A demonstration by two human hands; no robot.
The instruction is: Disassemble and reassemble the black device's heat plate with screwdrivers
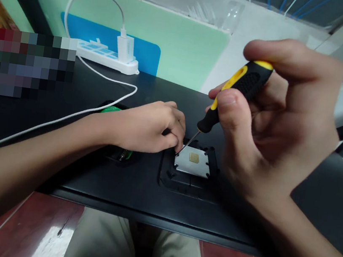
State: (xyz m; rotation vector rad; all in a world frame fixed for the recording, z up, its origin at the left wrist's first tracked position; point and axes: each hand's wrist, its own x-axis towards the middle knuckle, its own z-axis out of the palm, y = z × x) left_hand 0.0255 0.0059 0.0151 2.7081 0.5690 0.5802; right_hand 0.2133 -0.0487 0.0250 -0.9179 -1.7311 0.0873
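Observation:
A yellow-and-black screwdriver (pixel 249 80) is gripped by its handle in my right hand (pixel 295 107), its thin shaft slanting down to the left. The tip meets the upper left corner of a silver metal plate (pixel 182 164), which bears a small gold-coloured square (pixel 194 157). Under the plate is a black plastic housing (pixel 179 184) lying on the table. My left hand (pixel 158 129) is closed beside that same corner, with its fingertips pinched at the screwdriver's tip. Whatever sits between those fingers is too small or hidden to make out.
Partly behind my left wrist lies a dark tray with green items (pixel 112 109). A white cable (pixel 102 77) runs across the black table (pixel 110 203) to a charger (pixel 125 49) in a white power strip (pixel 116 64). A pixelated patch covers the far left.

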